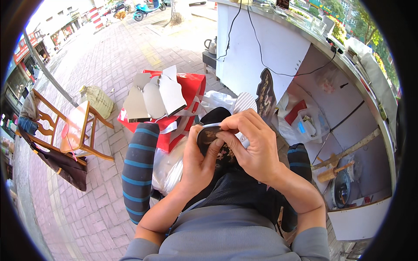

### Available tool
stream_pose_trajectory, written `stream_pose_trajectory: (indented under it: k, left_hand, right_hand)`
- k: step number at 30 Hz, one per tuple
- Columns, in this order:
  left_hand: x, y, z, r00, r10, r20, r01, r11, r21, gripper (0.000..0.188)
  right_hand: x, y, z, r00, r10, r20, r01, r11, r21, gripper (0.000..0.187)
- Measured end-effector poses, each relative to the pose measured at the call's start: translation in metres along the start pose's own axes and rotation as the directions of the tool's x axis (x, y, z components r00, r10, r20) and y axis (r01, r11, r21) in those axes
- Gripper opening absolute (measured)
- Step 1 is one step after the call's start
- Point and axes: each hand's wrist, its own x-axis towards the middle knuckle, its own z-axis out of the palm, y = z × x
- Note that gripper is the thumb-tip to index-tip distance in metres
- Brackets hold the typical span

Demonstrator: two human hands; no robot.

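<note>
Over my lap, both hands grip a dark fabric piece with a faint floral pattern and a rounded end. A pale strip runs along its top edge. My left hand is closed on the piece's near left side, thumb lying on its face. Thumb and forefinger of my right hand pinch the pale edge from the right. Beyond my hands lies a black rounded piece, beside a white striped sole-shaped piece. A dark patterned piece with a scalloped edge stands farther right.
Ahead on the left, cut grey-white card sheets lie on a red bag. A wooden chair stands at far left near a sack. To the right, a white counter has open shelving holding a plastic box.
</note>
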Motion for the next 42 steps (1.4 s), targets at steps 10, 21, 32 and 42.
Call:
stream_pose_trajectory:
  k: [10,21,32,42]
  left_hand:
    - [-0.005,0.003,0.003,0.999,-0.038,-0.024,0.04,0.997,0.065,0.017]
    - [-0.001,-0.002,-0.011,0.995,0.064,0.072,-0.074,0.986,0.15,0.013]
    - [0.052,0.005,-0.084,0.911,-0.24,0.336,0.25,0.968,0.012,0.04]
    - [0.065,-0.005,-0.018,0.886,0.456,-0.079,-0.249,0.615,0.748,0.047]
  right_hand:
    - [0.005,-0.006,0.008,0.988,-0.121,-0.101,0.106,0.985,-0.138,0.024]
    - [0.003,-0.01,0.007,0.996,-0.084,0.041,0.086,0.995,-0.058,0.018]
    - [-0.004,0.056,-0.081,0.891,0.403,0.208,-0.445,0.868,0.222,0.076]
    - [-0.038,0.061,-0.027,0.814,0.568,0.123,-0.535,0.649,0.541,0.016]
